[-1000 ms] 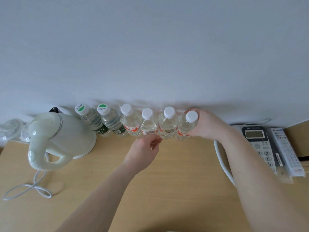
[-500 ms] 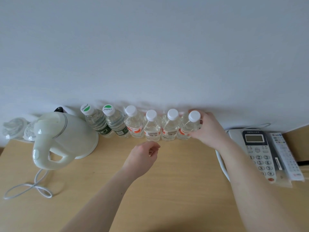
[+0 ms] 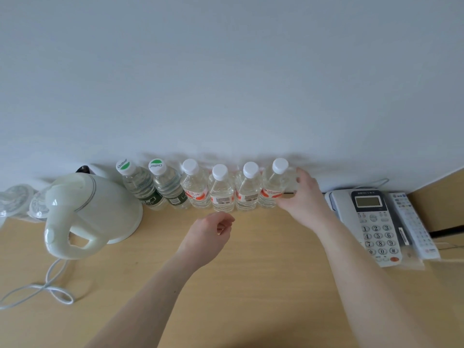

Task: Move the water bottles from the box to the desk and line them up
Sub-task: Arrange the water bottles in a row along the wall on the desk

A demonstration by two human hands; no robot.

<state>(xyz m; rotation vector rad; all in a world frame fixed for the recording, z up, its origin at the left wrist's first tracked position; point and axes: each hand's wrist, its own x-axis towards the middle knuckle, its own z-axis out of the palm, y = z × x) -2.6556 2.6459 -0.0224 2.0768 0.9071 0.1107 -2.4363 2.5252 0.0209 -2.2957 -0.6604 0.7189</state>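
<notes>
Both hands hang over the desk (image 3: 251, 285) and neither grips anything. Left hand (image 3: 208, 234) hovers empty at about 6 o'clock from the middle of the row, fingers loosely curled. Right hand (image 3: 302, 197) is open at 3 o'clock of the last bottle (image 3: 273, 189), fingers spread beside it; whether they touch it I cannot tell. Six water bottles (image 3: 221, 192) stand upright in a line against the wall (image 3: 226, 84), side by side. At 9 o'clock of the row sits a kettle (image 3: 93, 209); at 3 o'clock, a telephone (image 3: 371, 222) and a remote (image 3: 411, 222).
</notes>
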